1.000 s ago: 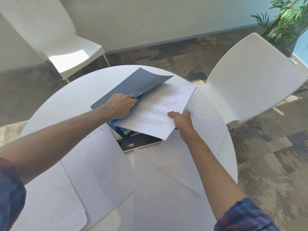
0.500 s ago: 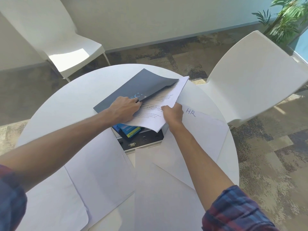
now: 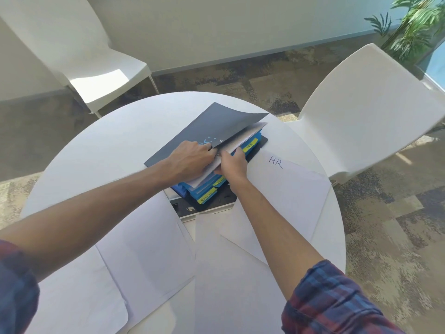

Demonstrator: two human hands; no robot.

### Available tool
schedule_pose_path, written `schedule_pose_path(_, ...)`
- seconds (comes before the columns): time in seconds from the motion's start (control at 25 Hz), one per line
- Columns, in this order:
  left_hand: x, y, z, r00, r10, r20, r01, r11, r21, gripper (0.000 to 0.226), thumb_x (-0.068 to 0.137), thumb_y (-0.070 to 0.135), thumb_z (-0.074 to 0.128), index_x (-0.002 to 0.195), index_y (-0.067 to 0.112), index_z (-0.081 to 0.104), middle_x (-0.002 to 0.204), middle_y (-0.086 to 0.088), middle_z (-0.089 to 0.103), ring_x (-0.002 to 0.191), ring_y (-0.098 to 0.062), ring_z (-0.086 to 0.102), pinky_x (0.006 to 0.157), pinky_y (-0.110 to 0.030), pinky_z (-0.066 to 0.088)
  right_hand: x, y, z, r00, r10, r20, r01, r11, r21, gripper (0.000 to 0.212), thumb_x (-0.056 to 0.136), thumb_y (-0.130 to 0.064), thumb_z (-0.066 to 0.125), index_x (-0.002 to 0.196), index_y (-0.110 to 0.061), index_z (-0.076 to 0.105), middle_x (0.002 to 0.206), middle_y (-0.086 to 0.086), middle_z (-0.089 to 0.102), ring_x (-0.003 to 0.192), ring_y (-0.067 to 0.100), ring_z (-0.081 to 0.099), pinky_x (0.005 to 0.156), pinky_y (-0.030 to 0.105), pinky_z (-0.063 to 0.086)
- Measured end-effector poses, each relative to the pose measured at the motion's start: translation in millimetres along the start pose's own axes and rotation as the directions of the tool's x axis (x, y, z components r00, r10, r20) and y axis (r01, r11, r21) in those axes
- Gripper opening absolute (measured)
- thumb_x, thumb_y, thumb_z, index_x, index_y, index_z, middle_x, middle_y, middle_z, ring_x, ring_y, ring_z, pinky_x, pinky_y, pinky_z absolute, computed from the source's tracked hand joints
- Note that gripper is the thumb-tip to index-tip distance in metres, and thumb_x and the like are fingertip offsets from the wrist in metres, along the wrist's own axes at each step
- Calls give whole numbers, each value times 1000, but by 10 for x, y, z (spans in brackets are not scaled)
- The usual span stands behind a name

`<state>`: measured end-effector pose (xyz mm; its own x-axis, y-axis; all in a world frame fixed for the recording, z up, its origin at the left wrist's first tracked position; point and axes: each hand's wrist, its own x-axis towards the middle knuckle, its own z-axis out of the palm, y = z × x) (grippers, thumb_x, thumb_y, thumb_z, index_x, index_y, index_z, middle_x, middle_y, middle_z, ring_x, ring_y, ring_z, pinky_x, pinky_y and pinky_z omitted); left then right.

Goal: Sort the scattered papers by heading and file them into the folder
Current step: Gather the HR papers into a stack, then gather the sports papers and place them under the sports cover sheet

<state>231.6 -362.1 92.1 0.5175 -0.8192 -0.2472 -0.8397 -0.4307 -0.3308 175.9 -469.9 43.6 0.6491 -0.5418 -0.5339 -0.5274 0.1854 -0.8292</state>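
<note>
Two hands at folder (image 3: 204,131), left hand (image 3: 190,160) lifting cover, right hand (image 3: 234,163) pinching papers (image 3: 240,138)

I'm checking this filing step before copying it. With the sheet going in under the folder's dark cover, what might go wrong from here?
1. The printed sheet sits skewed under the lifted dark cover; pushed on by the right hand, its protruding edge may crumple.
2. The left hand holds the cover up; if it slips, the cover could shut on the sheet.
3. The yellow tabs are partly hidden, so the sheet may land in the wrong section.
</note>
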Motion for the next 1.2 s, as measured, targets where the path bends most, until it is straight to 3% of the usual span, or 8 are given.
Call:
schedule_pose_path(0.12, -12, 3, -1, 1000, -5, -20, 4, 999, -51, 34, 103, 25, 39, 133, 11, 49, 116, -4, 60, 71, -22, 50, 54, -29, 34, 12, 47, -19, 998, 35, 58, -38, 998, 55, 25, 96, -9, 52, 120, -16, 47, 115, 5, 57, 82, 26, 74, 62, 24, 60)
schedule_pose_path(0.32, -15, 27, -25, 1000, -4, -9, 3, 996, -84, 35, 101, 22, 47, 135, 11, 47, 119, -4, 60, 69, -19, 47, 55, -28, 35, 78, 110, 8, 998, 7, 69, -13, 996, 90, 40, 93, 0, 59, 131, -13, 54, 122, 8, 62, 100, 26, 68, 68, 28, 63)
schedule_pose_path(0.44, -13, 43, -10, 1000, -16, 5, 16, 996, -86, 37, 96, 11, 48, 133, 10, 47, 116, -4, 59, 66, -19, 40, 47, -25, 24, 129, 101, 48, 997, -8, 82, 2, 997, 77, 41, 94, -1, 60, 133, -13, 55, 125, 10, 63, 107, 28, 67, 69, 28, 62)
schedule_pose_path(0.6, -3, 22, 64, 999, -25, -39, 22, 996, -83, 30, 102, 20, 45, 130, 11, 50, 113, -4, 60, 67, -21, 47, 49, -27, 29, 167, 114, 38, 991, -5, 132, 0, 999, 43, 43, 96, -5, 60, 137, -14, 50, 126, 9, 60, 108, 28, 67, 60, 21, 58)
schedule_pose_path(0.76, 76, 30, 182, 999, -22, -36, 17, 992, -121, 31, 103, 30, 43, 127, 13, 52, 114, -4, 61, 74, -23, 57, 52, -29, 34, 156, 144, -25, 972, -15, 233, 16, 1000, 0, 38, 100, -21, 55, 138, -16, 47, 126, 8, 64, 93, 21, 73, 61, 21, 59)
schedule_pose_path(0.92, 197, 5, 287, 997, -78, 5, 78, 987, -143, 31, 98, 16, 48, 129, 14, 50, 111, -8, 60, 66, -24, 50, 46, -28, 30, 39, 251, -174, 978, -124, 169, 148, 979, -139, 48, 97, -25, 60, 142, -14, 47, 101, 0, 71, 80, 9, 73, 84, 38, 60)
schedule_pose_path(1.0, 221, 6, 322, 995, -94, 19, 96, 981, -170, 38, 95, 13, 48, 133, 18, 48, 110, -8, 58, 62, -22, 47, 43, -27, 27, -78, 355, -319, 975, -174, 141, 197, 965, -175, 40, 94, -26, 63, 132, -18, 57, 94, -3, 73, 82, 10, 73, 92, 45, 57)
schedule_pose_path(1.2, 43, 182, 361, 988, -128, 88, 149, 945, -290, 39, 95, 20, 43, 133, 24, 47, 117, -8, 53, 73, -27, 56, 47, -27, 31, -538, 760, -833, 968, -240, 78, 252, 914, -319, 23, 91, -28, 61, 114, -26, 66, 95, -6, 75, 88, 11, 72, 92, 39, 54)
